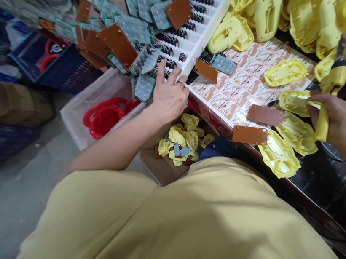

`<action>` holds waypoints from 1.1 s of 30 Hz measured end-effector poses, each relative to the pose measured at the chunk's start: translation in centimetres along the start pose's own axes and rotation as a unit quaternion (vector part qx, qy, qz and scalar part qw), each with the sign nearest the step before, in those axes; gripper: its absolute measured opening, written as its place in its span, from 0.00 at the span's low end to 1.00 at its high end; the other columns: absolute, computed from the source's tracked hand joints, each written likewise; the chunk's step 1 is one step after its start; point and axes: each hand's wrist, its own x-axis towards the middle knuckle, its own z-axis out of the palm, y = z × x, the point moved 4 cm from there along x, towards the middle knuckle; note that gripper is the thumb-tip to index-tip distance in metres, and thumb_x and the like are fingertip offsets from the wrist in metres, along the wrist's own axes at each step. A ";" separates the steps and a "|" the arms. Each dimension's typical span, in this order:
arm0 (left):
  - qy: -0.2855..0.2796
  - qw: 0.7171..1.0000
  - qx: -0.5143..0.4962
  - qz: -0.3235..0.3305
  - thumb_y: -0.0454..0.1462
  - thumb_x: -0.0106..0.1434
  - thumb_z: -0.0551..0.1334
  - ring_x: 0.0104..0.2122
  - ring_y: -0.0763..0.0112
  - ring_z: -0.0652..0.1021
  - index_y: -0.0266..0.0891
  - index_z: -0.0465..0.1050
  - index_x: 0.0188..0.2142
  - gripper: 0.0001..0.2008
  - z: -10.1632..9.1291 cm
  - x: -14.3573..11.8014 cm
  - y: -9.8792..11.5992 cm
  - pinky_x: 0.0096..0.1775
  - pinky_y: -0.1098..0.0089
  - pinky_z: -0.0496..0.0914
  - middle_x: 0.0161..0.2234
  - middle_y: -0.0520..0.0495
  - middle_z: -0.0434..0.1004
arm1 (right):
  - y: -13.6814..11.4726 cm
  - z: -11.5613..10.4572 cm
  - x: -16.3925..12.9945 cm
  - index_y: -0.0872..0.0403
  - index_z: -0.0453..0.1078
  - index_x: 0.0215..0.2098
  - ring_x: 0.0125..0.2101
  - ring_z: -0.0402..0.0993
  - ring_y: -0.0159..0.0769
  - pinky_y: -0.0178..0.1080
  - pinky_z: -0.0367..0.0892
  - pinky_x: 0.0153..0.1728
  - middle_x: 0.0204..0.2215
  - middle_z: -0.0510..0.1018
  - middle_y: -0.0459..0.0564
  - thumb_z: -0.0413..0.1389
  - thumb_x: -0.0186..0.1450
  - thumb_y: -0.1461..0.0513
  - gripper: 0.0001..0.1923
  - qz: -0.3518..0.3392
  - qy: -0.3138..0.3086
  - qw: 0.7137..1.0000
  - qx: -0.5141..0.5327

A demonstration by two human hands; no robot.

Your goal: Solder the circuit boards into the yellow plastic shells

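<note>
left hand (169, 98), fingers spread, touches the heaped brown-and-green circuit boards (134, 28) on the white compartmented tray (209, 18), right hand (342, 124) beside it pinching a yellow plastic piece (321, 123); many yellow plastic shells (285, 73) lie unassembled.

Small circuit boards (134, 32) — brown on one side, grey-green on the other — lie heaped and tilted over a white compartmented tray (199, 37) at far centre. A yellow-handled tool (322, 124) stands near right — upright.

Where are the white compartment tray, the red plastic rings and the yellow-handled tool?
white compartment tray (207, 25): head view, on its bare near rim.
red plastic rings (103, 118): head view, on the top ring's curve.
yellow-handled tool (321, 123): head view, on the handle in the right hand (345, 128).
</note>
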 end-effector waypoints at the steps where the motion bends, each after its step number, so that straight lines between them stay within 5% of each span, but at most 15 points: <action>1: 0.001 1.000 0.007 -0.008 0.53 0.67 0.63 0.72 0.44 0.69 0.62 0.86 0.52 0.18 0.1 0.1 0.0 0.80 0.33 0.40 0.53 0.51 0.88 | 0.0 0.1 0.2 0.45 0.80 0.51 0.45 0.88 0.46 0.41 0.76 0.37 0.47 0.89 0.52 0.50 0.77 0.47 0.19 0.004 -0.013 1.000 0.001; 6: -0.008 0.996 0.073 -0.044 0.53 0.79 0.49 0.71 0.51 0.73 0.55 0.88 0.45 0.27 -0.2 0.2 -1.4 0.81 0.36 0.37 0.58 0.59 0.88 | -0.2 0.2 0.5 0.48 0.78 0.54 0.51 0.86 0.49 0.45 0.78 0.48 0.51 0.88 0.58 0.48 0.77 0.48 0.21 0.022 -0.078 0.997 0.015; 10: 0.140 0.987 -0.044 -0.062 0.57 0.78 0.55 0.59 0.59 0.84 0.57 0.90 0.46 0.24 -2.5 0.9 -2.9 0.77 0.45 0.61 0.50 0.69 0.90 | 0.0 0.5 0.4 0.49 0.77 0.58 0.55 0.84 0.46 0.42 0.76 0.53 0.55 0.87 0.57 0.52 0.78 0.48 0.21 0.029 -0.128 0.991 0.008; 13: 0.292 0.921 -0.256 -0.039 0.58 0.71 0.69 0.44 0.66 0.88 0.60 0.91 0.38 0.14 -4.5 2.1 -2.9 0.55 0.56 0.81 0.38 0.69 0.90 | -0.1 0.7 0.3 0.50 0.76 0.59 0.53 0.84 0.46 0.42 0.76 0.51 0.54 0.87 0.58 0.54 0.78 0.49 0.20 0.030 -0.151 0.988 0.006; 16: 0.348 0.856 -0.381 0.021 0.65 0.58 0.77 0.31 0.73 0.86 0.55 0.91 0.36 0.21 -5.7 3.8 -1.2 0.36 0.67 0.79 0.29 0.65 0.88 | -0.6 0.4 0.1 0.49 0.76 0.59 0.50 0.84 0.46 0.41 0.75 0.48 0.51 0.87 0.57 0.54 0.79 0.47 0.20 0.028 -0.154 0.988 0.003; 18: 0.290 0.860 -0.419 0.039 0.65 0.58 0.77 0.27 0.74 0.85 0.52 0.91 0.38 0.23 -5.3 5.4 0.9 0.31 0.70 0.77 0.28 0.63 0.88 | -1.0 0.1 -0.2 0.49 0.76 0.59 0.48 0.84 0.46 0.40 0.73 0.46 0.50 0.87 0.57 0.53 0.80 0.46 0.21 0.027 -0.149 0.988 -0.002; 22: -0.052 0.913 -0.392 0.098 0.49 0.65 0.72 0.35 0.66 0.87 0.49 0.90 0.39 0.10 -1.1 8.6 8.2 0.40 0.63 0.81 0.35 0.53 0.91 | -2.0 -0.7 -1.6 0.51 0.78 0.56 0.40 0.82 0.42 0.38 0.67 0.38 0.41 0.87 0.56 0.55 0.79 0.48 0.19 0.025 -0.144 0.989 -0.024; 24: -0.161 0.922 -0.312 0.164 0.46 0.65 0.72 0.38 0.63 0.87 0.44 0.90 0.42 0.12 1.5 9.6 12.3 0.46 0.61 0.81 0.36 0.49 0.90 | -2.6 -1.2 -2.5 0.51 0.78 0.54 0.37 0.82 0.41 0.37 0.64 0.33 0.38 0.86 0.53 0.56 0.79 0.48 0.18 0.021 -0.131 0.990 -0.036; 29: -0.199 0.939 -0.108 0.258 0.36 0.68 0.72 0.51 0.61 0.87 0.47 0.88 0.50 0.11 6.3 12.1 19.8 0.55 0.63 0.76 0.42 0.50 0.89 | -5.4 -4.9 -4.6 0.50 0.75 0.55 0.39 0.87 0.39 0.36 0.71 0.31 0.44 0.89 0.52 0.62 0.78 0.56 0.10 -0.087 0.046 0.995 -0.017; 33: -0.205 0.938 -0.031 0.276 0.34 0.68 0.70 0.54 0.58 0.86 0.48 0.89 0.45 0.10 8.5 13.1 22.2 0.53 0.63 0.75 0.46 0.50 0.90 | -6.8 -8.3 -7.1 0.49 0.76 0.54 0.29 0.84 0.32 0.33 0.76 0.33 0.38 0.89 0.46 0.67 0.74 0.64 0.12 -0.081 0.113 0.990 0.011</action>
